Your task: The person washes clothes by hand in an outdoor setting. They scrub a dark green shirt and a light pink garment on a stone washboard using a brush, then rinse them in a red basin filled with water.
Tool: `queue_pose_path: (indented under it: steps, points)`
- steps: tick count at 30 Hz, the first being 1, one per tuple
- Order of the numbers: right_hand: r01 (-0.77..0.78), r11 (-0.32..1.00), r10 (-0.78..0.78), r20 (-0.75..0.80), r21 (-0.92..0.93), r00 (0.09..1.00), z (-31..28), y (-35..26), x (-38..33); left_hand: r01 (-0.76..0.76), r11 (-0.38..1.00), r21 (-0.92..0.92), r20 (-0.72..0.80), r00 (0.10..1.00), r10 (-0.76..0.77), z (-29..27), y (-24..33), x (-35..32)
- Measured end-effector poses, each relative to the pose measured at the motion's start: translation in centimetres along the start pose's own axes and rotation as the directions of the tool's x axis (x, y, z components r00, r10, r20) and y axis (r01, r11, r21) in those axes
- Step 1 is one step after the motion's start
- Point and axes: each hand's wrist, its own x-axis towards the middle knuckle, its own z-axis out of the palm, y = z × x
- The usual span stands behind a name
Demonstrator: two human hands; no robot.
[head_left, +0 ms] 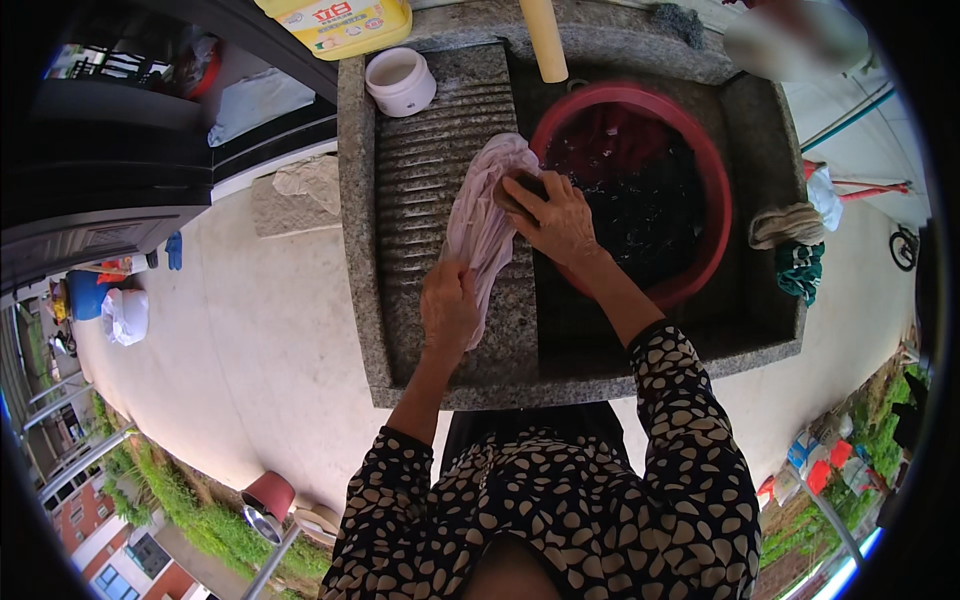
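A wet, pale pink garment (478,215) lies bunched lengthwise over the ridged stone washboard (415,170). My left hand (448,305) is closed on its near part, close to the washboard's front. Farther up, my right hand (555,218) grips a brown, rounded scrubbing brush (518,196) against the cloth; its underside is hidden. To the right, a red basin (716,215) sits in the sink trough, holding dark water with dark red and blackish cloth in it. My right forearm crosses over the basin's near left rim.
A white round tub (401,82) stands at the washboard's far left corner, near a yellow jug (345,25). A beige pipe (543,40) hangs over the trough's back. Beige and green cloths (798,262) drape over the right stone rim. Concrete floor (240,290) surrounds the sink.
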Motion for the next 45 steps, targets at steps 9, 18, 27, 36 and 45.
queue_pose_path:
  steps: [9, 18, 27, 36, 45]
  points:
    - [0.024, 0.929, -0.033, 0.019, 0.368, 0.999, -2.0, -3.9, -1.3, -0.205, 0.976, -0.077, -0.127, 0.973, 0.194, -2.1, 0.9, -3.2]
    - [-0.267, 0.963, 0.268, -0.066, 0.021, 0.961, 2.5, 2.0, 6.9, -0.165, 0.983, -0.085, 0.062, 0.983, 0.17, -2.1, 1.5, -7.0]
    - [0.421, 0.885, -0.441, 0.07, 0.199, 0.895, 2.1, -6.9, 1.2, -0.095, 0.996, 0.004, -0.101, 0.99, 0.094, -1.6, 0.8, -7.9]
    - [-0.463, 0.86, 0.345, 0.422, 0.215, 0.838, 1.7, -0.3, 9.0, -0.142, 0.985, -0.095, -0.053, 0.989, 0.137, -2.2, 0.0, -6.6]
    - [-0.3, 0.935, 0.252, 0.243, 0.188, 0.937, -0.4, -0.3, 3.8, 0.09, 0.992, -0.086, 0.147, 0.986, -0.076, -3.8, 1.0, -4.1]
